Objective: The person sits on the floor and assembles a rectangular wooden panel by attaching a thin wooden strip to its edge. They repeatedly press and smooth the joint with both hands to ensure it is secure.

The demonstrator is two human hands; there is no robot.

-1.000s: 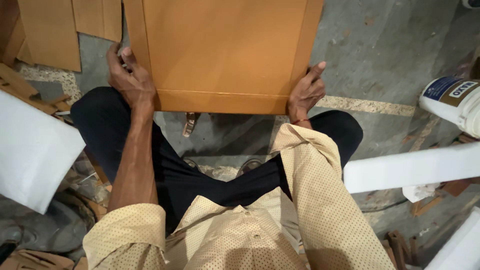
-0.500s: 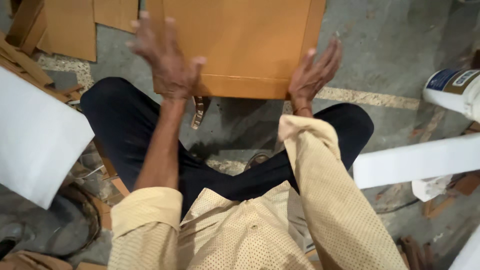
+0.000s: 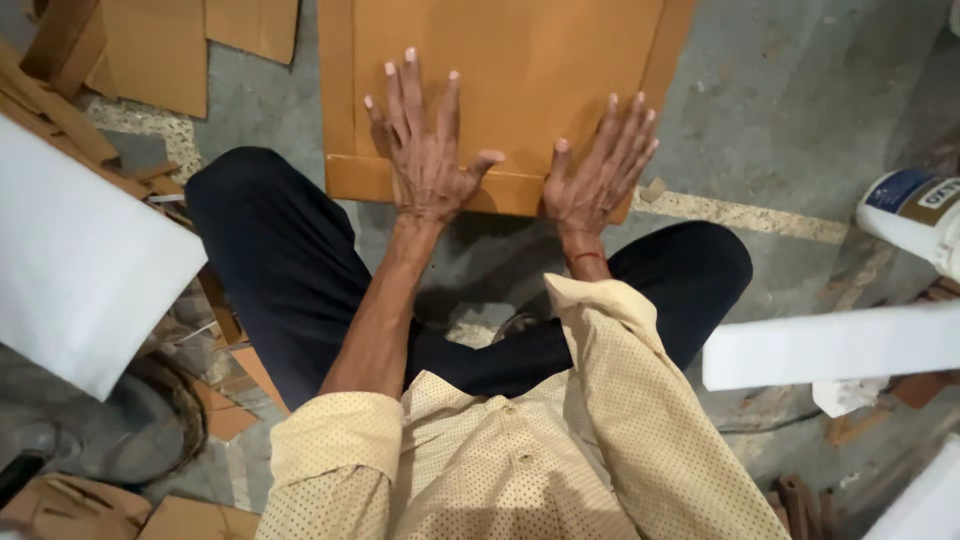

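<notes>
My left hand (image 3: pixel 425 150) lies flat on the brown cardboard sheet (image 3: pixel 520 60), palm down, fingers spread wide and pointing away from me, thumb stretched to the right along the folded strip at the sheet's near edge. It grips nothing; it only presses. The sheet rests on the grey concrete floor (image 3: pixel 780 120) just past my knees, running out from under both palms. My right hand (image 3: pixel 598 170) is beside the left, near the sheet's near right corner, also open and flat, fingers splayed, thumb up toward the left hand; the two thumbs are near each other but apart.

Half a second ago my left hand was raised above the sheet with fingers loose, and my right was curled at the near edge. A second ago both clasped the sheet's sides, well apart. Now both are down on top and closer together.

The sheet's far end is cut off by the top of the view. My right palm hides the corner beneath it. To the far right, a white tub (image 3: pixel 915 215) is only partly in view.
</notes>
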